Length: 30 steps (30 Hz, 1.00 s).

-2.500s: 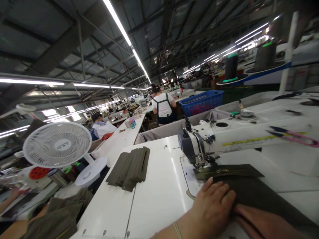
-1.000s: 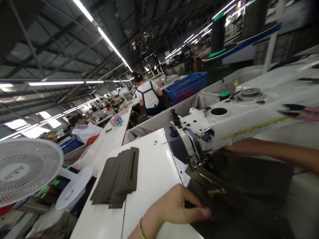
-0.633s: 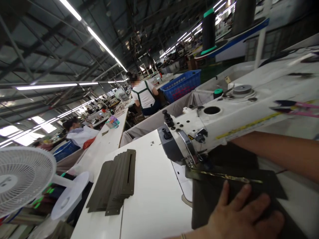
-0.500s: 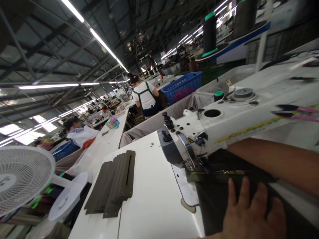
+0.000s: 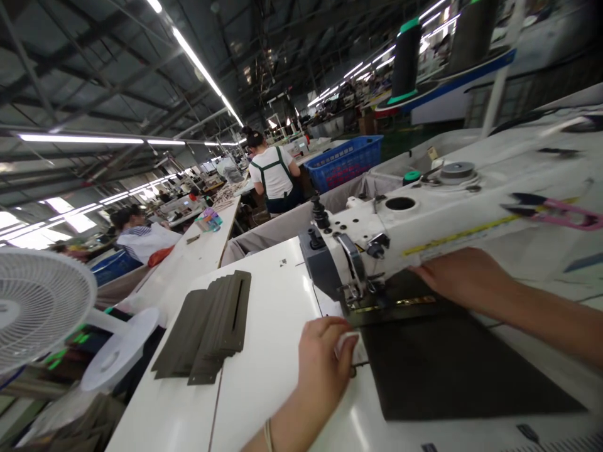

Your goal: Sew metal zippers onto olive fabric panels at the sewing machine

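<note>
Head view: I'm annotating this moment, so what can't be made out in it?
All in the head view:
Left hand: its curled fingers hide the palm; whether it holds anything is unclear.
Right hand: most fingertips are hidden by the hand itself; pinching or pressing the dark cloth is unclear.
Needle tip: lost among the sewing machine's parts.
Stacked panels: overlap hides their count.
Fan: cut off by the left edge.

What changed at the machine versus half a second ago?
Left hand moved left from the middle of the dark cloth and now curls beside the needle plate; grip unclear. Right hand, hidden before, shows at the cloth's far edge. Cloth stack and pink-handled snips stayed put.
</note>
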Motion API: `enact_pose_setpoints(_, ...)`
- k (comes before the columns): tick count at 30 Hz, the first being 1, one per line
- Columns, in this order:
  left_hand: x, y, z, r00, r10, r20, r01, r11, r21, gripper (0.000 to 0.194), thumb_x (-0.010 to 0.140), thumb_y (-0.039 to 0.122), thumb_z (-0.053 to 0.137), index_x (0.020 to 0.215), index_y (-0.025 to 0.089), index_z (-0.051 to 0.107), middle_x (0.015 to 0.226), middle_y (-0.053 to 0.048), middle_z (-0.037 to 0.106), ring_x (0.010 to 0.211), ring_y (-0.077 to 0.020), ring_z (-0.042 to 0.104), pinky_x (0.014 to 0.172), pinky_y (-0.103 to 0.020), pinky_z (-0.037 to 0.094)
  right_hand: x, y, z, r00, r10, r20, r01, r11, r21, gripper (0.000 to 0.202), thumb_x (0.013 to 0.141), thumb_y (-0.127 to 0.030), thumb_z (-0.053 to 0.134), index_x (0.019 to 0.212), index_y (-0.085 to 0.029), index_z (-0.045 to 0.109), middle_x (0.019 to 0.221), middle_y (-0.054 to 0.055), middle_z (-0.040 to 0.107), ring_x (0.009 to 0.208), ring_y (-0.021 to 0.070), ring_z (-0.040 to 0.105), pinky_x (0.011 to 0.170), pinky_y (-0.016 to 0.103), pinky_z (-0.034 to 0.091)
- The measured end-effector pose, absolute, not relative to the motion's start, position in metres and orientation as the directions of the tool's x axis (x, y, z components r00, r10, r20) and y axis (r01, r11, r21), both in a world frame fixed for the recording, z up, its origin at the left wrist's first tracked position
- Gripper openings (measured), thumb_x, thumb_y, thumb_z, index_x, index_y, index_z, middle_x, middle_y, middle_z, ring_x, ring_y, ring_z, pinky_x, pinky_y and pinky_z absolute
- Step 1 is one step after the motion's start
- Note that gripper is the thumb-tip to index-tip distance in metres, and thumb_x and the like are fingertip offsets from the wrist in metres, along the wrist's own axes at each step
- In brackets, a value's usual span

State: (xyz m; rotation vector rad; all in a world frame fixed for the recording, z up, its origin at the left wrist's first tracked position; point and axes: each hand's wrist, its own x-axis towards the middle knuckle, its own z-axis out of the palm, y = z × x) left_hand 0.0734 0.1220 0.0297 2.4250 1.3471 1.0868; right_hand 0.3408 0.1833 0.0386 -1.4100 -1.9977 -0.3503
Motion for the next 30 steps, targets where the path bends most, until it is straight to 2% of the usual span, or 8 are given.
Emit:
enact_pose_setpoints(2,0.064,0.133,0.026,0.397,0.777,0.488,0.721,-0.593,0.358,0.024,0.081,0.012,0.069,0.104,0.017,0.069,0.112,-0.012,0.071,0.105,-0.0310,0.066,0.092,-0.055,0.053,0.323,0.165,0.027,-0.349,0.716,0.605,0.858,0.504,-0.101,0.026,0.094,-0.027,0.052,0.071,-0.020,0.064,0.070,0.002,0.063,0.068,0.0151,0.061,0.065,0.029,0.051)
enact_pose_setpoints(3,0.064,0.138,0.023,0.433,0.768,0.472,0.723,-0.608,0.327,0.023,0.081,0.011,0.069,0.103,0.017,0.069,0.115,-0.012,0.070,0.110,-0.0307,0.064,0.098,-0.056,0.049,0.313,0.156,0.020,-0.409,0.687,0.601,0.825,0.559,-0.079,0.025,0.093,-0.024,0.050,0.074,-0.021,0.066,0.073,0.003,0.066,0.071,0.0163,0.063,0.067,0.029,0.051)
enact_pose_setpoints(6,0.072,0.145,0.011,0.461,0.748,0.478,0.726,-0.627,0.282,0.013,0.086,0.010,0.064,0.094,0.018,0.070,0.114,-0.009,0.071,0.113,-0.0258,0.064,0.105,-0.053,0.045,0.285,0.144,0.000,-0.500,0.558,0.662,0.749,0.662,0.008,0.027,0.091,-0.014,0.045,0.103,-0.016,0.069,0.099,0.010,0.071,0.089,0.0206,0.067,0.080,0.035,0.055)
enact_pose_setpoints(9,0.078,0.145,0.003,0.445,0.732,0.516,0.746,-0.622,0.239,0.011,0.088,0.011,0.063,0.095,0.017,0.069,0.111,-0.010,0.072,0.110,-0.0234,0.066,0.104,-0.049,0.048,0.274,0.150,-0.009,-0.547,0.489,0.680,0.706,0.706,0.060,0.031,0.090,-0.008,0.042,0.105,-0.010,0.069,0.104,0.014,0.071,0.093,0.0220,0.067,0.083,0.037,0.057)
enact_pose_setpoints(15,0.078,0.145,0.004,0.484,0.686,0.543,0.745,-0.648,0.156,0.012,0.091,0.012,0.057,0.095,0.016,0.068,0.108,-0.011,0.073,0.107,-0.0228,0.068,0.098,-0.043,0.054,0.274,0.159,-0.009,-0.559,0.498,0.663,0.698,0.715,0.051,0.035,0.084,-0.002,0.042,0.104,-0.012,0.069,0.105,0.013,0.071,0.095,0.0217,0.068,0.085,0.037,0.057)
enact_pose_setpoints(21,0.080,0.147,0.008,0.542,0.633,0.553,0.705,-0.700,0.109,0.016,0.093,0.011,0.051,0.097,0.012,0.066,0.110,-0.016,0.071,0.106,-0.0249,0.068,0.097,-0.042,0.055,0.273,0.158,0.002,-0.575,0.491,0.654,0.696,0.714,0.075,0.037,0.082,-0.001,0.038,0.098,-0.011,0.069,0.097,0.013,0.072,0.084,0.0204,0.069,0.086,0.036,0.056)
enact_pose_setpoints(25,0.084,0.146,0.007,0.544,0.623,0.562,0.727,-0.684,0.056,0.018,0.094,0.009,0.047,0.094,0.010,0.065,0.107,-0.018,0.072,0.104,-0.0257,0.069,0.093,-0.042,0.057,0.274,0.160,0.006,-0.579,0.485,0.655,0.679,0.732,0.058,0.037,0.084,-0.001,0.037,0.097,-0.012,0.069,0.095,0.012,0.073,0.084,0.0193,0.068,0.088,0.035,0.055)
enact_pose_setpoints(30,0.083,0.145,0.007,0.545,0.635,0.548,0.731,-0.680,0.061,0.018,0.095,0.011,0.046,0.098,0.013,0.064,0.111,-0.016,0.071,0.107,-0.0253,0.067,0.094,-0.043,0.056,0.274,0.159,0.003,-0.570,0.526,0.631,0.680,0.734,0.003,0.032,0.086,-0.004,0.042,0.102,-0.013,0.069,0.103,0.011,0.072,0.089,0.0202,0.068,0.093,0.038,0.053)
